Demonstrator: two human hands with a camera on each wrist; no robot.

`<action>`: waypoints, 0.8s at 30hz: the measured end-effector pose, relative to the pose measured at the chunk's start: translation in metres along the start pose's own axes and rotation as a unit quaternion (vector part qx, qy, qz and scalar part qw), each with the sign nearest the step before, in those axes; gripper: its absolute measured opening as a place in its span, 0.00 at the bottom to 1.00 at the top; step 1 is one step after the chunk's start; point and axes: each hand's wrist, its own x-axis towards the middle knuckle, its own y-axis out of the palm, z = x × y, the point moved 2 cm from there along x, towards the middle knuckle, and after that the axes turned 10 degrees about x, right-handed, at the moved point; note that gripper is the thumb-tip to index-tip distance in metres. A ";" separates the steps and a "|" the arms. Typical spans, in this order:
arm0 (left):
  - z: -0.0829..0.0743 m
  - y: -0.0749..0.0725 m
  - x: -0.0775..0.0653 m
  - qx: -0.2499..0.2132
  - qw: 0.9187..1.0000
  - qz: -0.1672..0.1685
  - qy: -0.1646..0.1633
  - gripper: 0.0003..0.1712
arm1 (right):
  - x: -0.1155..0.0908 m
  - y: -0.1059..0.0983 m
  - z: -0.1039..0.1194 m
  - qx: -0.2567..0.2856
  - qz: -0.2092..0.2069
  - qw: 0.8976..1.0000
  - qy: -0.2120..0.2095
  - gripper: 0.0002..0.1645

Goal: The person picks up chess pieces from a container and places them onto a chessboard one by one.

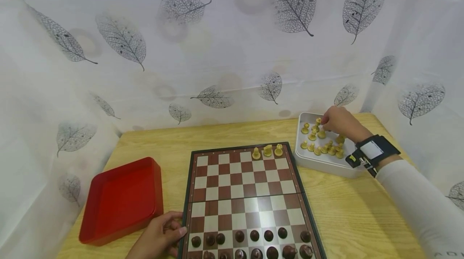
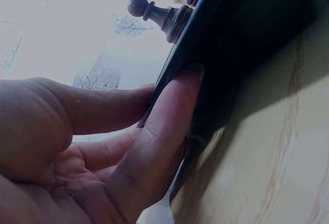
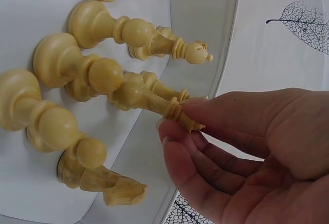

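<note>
We are pinching a pale piece (image 3: 154, 102) with our right grip (image 1: 338, 121) at the box (image 1: 319, 164), two o'clock from the board (image 1: 237, 206), whose eight-o'clock edge our left grip (image 1: 156, 235) is clamping.

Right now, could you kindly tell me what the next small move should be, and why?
Perhaps lift the pale piece from the white tray, since the right hand pinches its top and only three pale pieces stand on the chessboard.
</note>
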 end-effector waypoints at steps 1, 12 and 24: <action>0.000 0.000 0.000 0.000 1.000 0.000 0.000 0.41 | -0.001 0.000 0.000 0.002 0.001 1.000 0.001 0.14; 0.002 0.000 0.000 0.002 1.000 0.002 0.005 0.42 | -0.007 -0.004 0.005 0.004 0.004 1.000 -0.013 0.14; 0.004 -0.003 0.002 -0.001 1.000 0.014 0.020 0.41 | -0.016 -0.012 0.017 -0.015 -0.017 0.999 -0.034 0.15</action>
